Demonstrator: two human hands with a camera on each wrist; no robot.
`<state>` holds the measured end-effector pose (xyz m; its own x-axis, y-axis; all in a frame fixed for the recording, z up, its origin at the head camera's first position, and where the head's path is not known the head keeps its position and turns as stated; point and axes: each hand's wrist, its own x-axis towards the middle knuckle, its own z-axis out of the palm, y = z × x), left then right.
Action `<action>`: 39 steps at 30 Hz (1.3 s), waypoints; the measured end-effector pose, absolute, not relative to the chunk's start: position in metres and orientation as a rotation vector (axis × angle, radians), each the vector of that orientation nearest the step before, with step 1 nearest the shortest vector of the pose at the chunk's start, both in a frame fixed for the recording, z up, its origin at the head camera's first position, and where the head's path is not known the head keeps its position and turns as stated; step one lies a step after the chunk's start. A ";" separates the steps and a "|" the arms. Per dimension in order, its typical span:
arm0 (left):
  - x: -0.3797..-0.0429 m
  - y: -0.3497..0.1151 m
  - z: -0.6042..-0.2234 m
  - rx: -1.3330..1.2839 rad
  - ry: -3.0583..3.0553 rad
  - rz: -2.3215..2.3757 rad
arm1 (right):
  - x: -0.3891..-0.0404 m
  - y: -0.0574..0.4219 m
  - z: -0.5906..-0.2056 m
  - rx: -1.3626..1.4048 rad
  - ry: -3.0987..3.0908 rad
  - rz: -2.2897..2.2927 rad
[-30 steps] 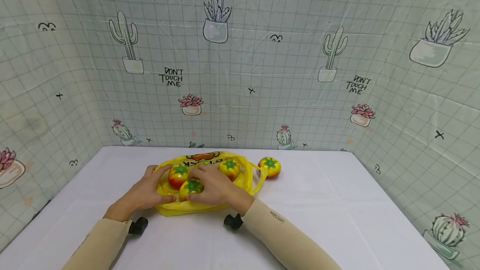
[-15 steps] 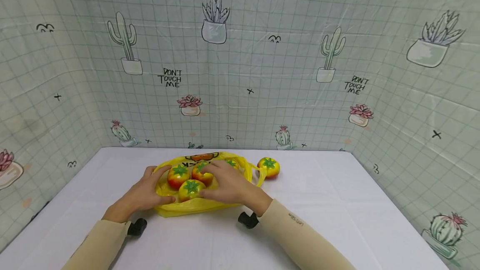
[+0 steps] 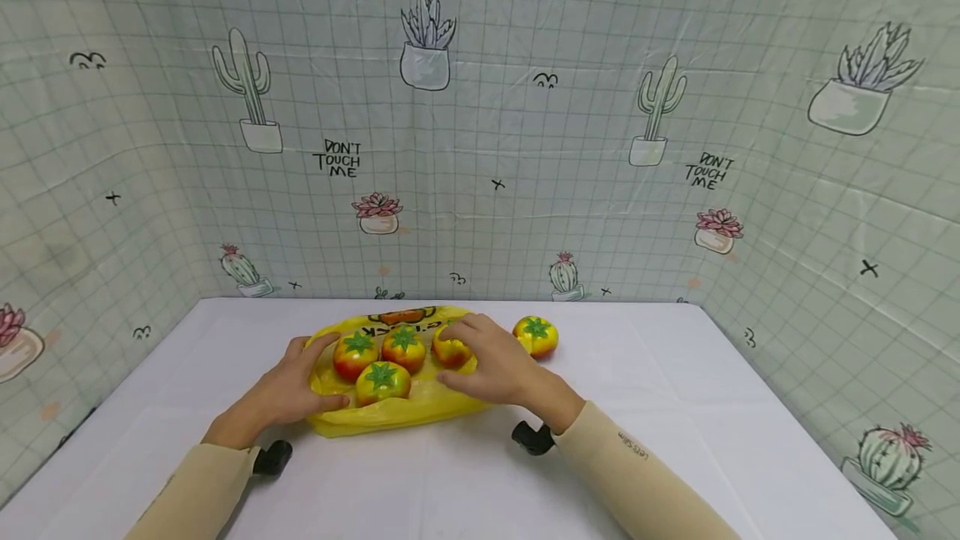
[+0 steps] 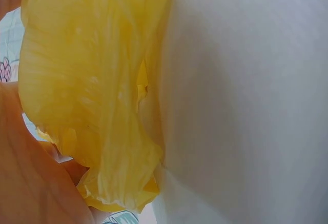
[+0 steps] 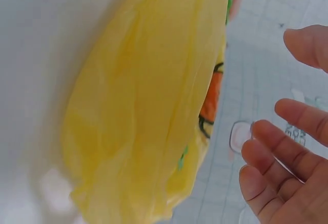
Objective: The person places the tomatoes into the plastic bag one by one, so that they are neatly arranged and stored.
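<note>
A yellow plastic bag [image 3: 405, 417] lies on the table with its mouth facing up. Several red-and-yellow tomatoes with green star-shaped tops sit in it, among them a left one [image 3: 356, 356], a middle one [image 3: 404, 349] and a front one [image 3: 383, 382]. The left hand [image 3: 288, 386] curves round the bag's left side, thumb near the front rim; its fingers partly hide behind the plastic in the left wrist view. Over the bag's right part hovers the right hand [image 3: 498, 359], fingers spread and holding nothing in the right wrist view. It partly covers the rightmost tomato [image 3: 452, 348].
Outside the bag, one more tomato [image 3: 536, 337] stands on the white tablecloth [image 3: 637, 407], just beyond the right hand. A cactus-print grid curtain [image 3: 495, 132] encloses the table at the back and both sides.
From over the middle tomato, the right hand has moved right to the bag's right side, its fingers spreading. The middle tomato now shows fully. The left hand stays at the bag.
</note>
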<state>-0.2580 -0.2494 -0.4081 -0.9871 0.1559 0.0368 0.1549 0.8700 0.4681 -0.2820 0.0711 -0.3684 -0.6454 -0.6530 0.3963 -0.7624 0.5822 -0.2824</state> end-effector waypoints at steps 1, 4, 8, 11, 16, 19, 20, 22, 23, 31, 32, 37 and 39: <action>-0.258 -0.249 -0.408 0.252 3.034 0.762 | -0.282 0.074 -0.368 1.162 -2.569 0.638; -0.258 -0.250 -0.407 0.258 3.031 0.771 | -0.284 0.083 -0.368 1.148 -2.570 0.665; -0.258 -0.250 -0.407 0.264 3.027 0.785 | -0.288 0.094 -0.368 1.154 -2.543 0.736; -0.258 -0.251 -0.406 0.268 3.027 0.788 | -0.292 0.101 -0.367 1.147 -2.515 0.760; -0.258 -0.252 -0.405 0.286 3.034 0.803 | -0.298 0.112 -0.362 1.087 -2.506 0.752; -0.259 -0.252 -0.405 0.299 3.037 0.821 | -0.301 0.119 -0.359 1.045 -2.513 0.753; -0.259 -0.252 -0.404 0.302 3.033 0.831 | -0.302 0.121 -0.358 1.036 -2.512 0.755; -0.259 -0.252 -0.404 0.299 3.022 0.849 | -0.304 0.126 -0.358 1.024 -2.506 0.758; -0.258 -0.252 -0.404 0.297 3.019 0.857 | -0.305 0.128 -0.358 1.022 -2.500 0.762; -0.256 -0.252 -0.403 0.325 3.012 0.883 | -0.315 0.145 -0.360 0.978 -2.488 0.816; -0.256 -0.253 -0.402 0.332 3.012 0.887 | -0.317 0.146 -0.360 0.965 -2.494 0.817; -0.256 -0.254 -0.402 0.341 3.010 0.897 | -0.325 0.156 -0.364 0.901 -2.513 0.825; -0.256 -0.254 -0.402 0.343 3.008 0.900 | -0.329 0.160 -0.367 0.883 -2.520 0.840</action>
<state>-0.2557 -0.2539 -0.4017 -0.9763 0.2021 0.0775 0.2114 0.8141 0.5409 -0.3290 0.1598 -0.3666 -0.7484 -0.4509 0.4864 -0.6525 0.6318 -0.4184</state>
